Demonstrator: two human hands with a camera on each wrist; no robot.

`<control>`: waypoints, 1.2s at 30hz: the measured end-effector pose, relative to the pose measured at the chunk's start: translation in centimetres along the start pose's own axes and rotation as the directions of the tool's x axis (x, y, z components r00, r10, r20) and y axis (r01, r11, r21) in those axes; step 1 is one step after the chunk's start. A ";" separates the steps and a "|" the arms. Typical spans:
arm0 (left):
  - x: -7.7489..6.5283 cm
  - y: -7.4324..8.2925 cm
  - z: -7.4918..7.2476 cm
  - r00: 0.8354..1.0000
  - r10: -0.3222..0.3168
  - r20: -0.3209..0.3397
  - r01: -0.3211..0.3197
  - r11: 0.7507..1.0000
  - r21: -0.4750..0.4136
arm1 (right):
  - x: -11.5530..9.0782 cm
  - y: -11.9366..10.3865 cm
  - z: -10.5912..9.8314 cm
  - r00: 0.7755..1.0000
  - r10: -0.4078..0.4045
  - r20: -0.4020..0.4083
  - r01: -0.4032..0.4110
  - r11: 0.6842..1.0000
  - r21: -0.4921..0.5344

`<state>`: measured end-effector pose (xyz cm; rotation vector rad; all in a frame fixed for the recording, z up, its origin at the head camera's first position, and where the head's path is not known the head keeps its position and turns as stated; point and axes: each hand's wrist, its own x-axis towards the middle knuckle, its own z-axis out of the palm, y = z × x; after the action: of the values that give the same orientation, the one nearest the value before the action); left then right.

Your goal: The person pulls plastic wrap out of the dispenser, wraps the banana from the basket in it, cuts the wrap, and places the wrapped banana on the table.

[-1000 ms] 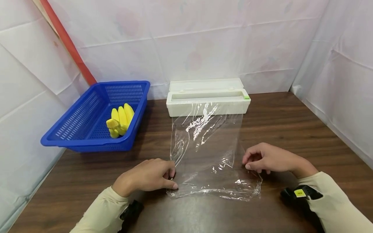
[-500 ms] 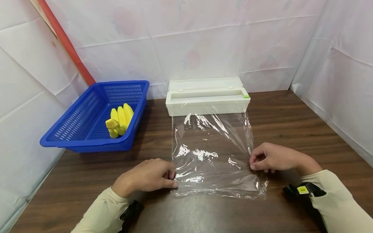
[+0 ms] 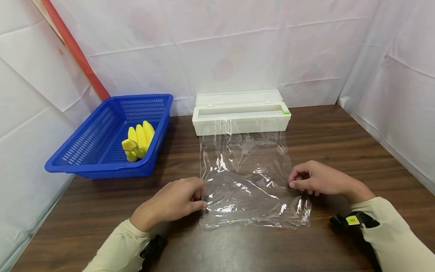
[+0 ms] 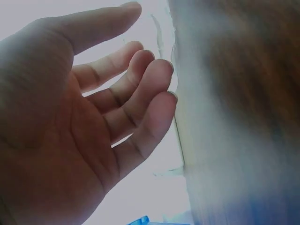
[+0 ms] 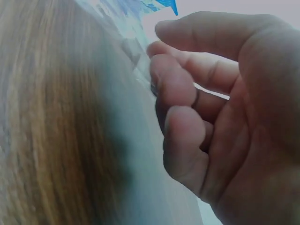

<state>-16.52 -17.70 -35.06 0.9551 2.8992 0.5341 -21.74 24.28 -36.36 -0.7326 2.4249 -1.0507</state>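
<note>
Plastic film [image 3: 244,181], one sheet, clear and wrinkled. Lies between the two hands; far end at the front of the white box, near edge ragged, just nearer than the fingers.

Left hand [image 3: 173,200], at the sheet's left edge. Fingers loosely bent; in the left wrist view a plain gap parts the thumb from the fingertips, with nothing gripped between them. Fingertips at or touching the film's margin; exact contact cannot be told.

Right hand [image 3: 326,179], at the sheet's right edge. Fingers curled more closely, thumb tip near the index tip. Film gathers in creases just beside and below these fingers; whether any is pinched cannot be told.

White box [image 3: 241,125], long, far side, lid raised; green tab [image 3: 286,112] at its right end.

Blue basket [image 3: 98,168], slotted plastic, far left. Contents: yellow bananas [image 3: 141,138], one bunch, against the right wall.

Table [image 3: 357,151], dark wood grain, beneath all.

Sleeves [image 3: 391,223], pale, one on each arm, dark device at each wrist.
</note>
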 end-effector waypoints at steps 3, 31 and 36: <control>0.1 0.0 0.0 1.000 0.006 -0.027 -0.005 1.000 0.005 | 0.0 0.0 -0.1 0.999 0.022 -0.050 -0.022 1.000 0.010; -0.3 -0.1 0.0 0.995 0.004 0.100 -0.004 1.000 -0.003 | -0.1 1.3 -1.1 0.968 0.222 -0.116 -0.222 0.975 0.015; -0.2 -0.5 -0.2 0.996 0.037 0.080 -0.035 0.999 -0.034 | 0.1 1.3 -1.0 0.962 0.218 -0.164 -0.226 0.973 -0.035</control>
<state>-16.71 -18.25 -35.04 1.0020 2.7983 0.5299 -22.74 25.56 -36.70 -0.3925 2.6060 -0.9908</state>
